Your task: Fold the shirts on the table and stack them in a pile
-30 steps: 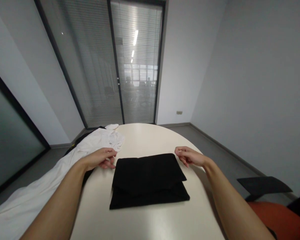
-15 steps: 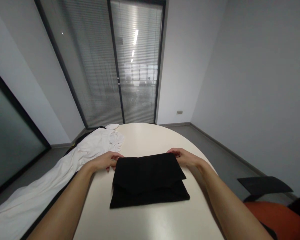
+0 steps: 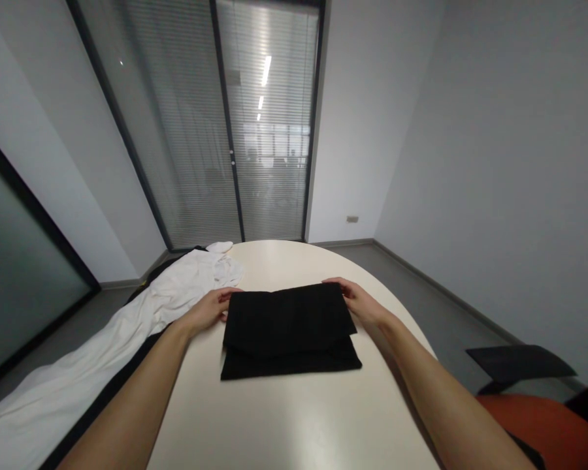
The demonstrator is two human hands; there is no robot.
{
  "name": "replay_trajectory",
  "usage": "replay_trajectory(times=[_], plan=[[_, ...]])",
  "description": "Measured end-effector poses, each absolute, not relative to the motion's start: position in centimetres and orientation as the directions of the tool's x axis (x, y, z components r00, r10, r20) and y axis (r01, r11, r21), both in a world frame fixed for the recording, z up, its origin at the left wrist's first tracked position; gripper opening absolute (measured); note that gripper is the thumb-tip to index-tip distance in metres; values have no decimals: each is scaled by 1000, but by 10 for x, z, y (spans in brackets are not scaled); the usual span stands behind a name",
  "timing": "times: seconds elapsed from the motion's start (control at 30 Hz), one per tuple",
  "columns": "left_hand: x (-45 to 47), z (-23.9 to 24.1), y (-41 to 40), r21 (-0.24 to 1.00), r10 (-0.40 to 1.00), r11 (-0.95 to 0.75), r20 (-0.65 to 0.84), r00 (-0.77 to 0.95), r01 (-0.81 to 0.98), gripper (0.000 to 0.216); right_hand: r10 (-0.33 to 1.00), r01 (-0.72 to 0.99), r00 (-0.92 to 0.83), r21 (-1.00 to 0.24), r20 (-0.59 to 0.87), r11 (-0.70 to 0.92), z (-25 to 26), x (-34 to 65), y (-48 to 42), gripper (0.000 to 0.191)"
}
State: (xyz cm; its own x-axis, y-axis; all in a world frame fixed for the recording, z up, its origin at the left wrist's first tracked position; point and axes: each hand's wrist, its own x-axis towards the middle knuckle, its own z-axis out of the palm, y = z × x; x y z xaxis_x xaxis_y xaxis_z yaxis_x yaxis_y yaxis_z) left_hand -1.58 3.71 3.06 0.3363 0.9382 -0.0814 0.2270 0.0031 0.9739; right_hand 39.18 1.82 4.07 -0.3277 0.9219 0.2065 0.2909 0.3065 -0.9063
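Note:
A folded black cloth lies on the pale round table, its upper layer ending a little short of the lower one at the near side. At its far left corner is my left hand, fingers bent and closed on the edge, some tips hidden. My right hand holds the far right corner in the same way, its fingers partly behind the cloth. Whether the cloth is a garment or something else cannot be made out.
White garments lie along the table's left side and hang over its edge, with dark fabric beneath. The curved table reaches toward a glass door with blinds. An orange-seated chair stands at the right.
The black cloth has slid away from me and slightly left, with both hands at its far corners. The white garments have stayed in place.

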Motion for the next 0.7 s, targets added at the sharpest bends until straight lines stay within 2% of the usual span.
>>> replay_trajectory(times=[0.13, 0.33, 0.47, 0.63, 0.7], plan=[[-16, 11, 45, 982, 945, 4, -65, 320, 188, 57, 923, 310, -311, -895, 225, 322, 21, 393, 29, 39], [-18, -2, 53, 983, 976, 12, -52, 212, 185, 47, 923, 192, -308, -935, 231, 298, 8, 397, 40, 32], [-10, 0, 52, 994, 991, -7, -7, 130, 107, 52, 933, 155, -249, -940, 260, 304, 4, 398, 46, 34], [-3, -1, 54, 989, 985, -128, 117, 129, 80, 51, 916, 296, -297, -886, 270, 357, 3, 397, 42, 50], [-4, -2, 56, 983, 977, -163, 149, 156, 81, 50, 910, 369, -292, -843, 295, 392, 6, 395, 40, 45]])
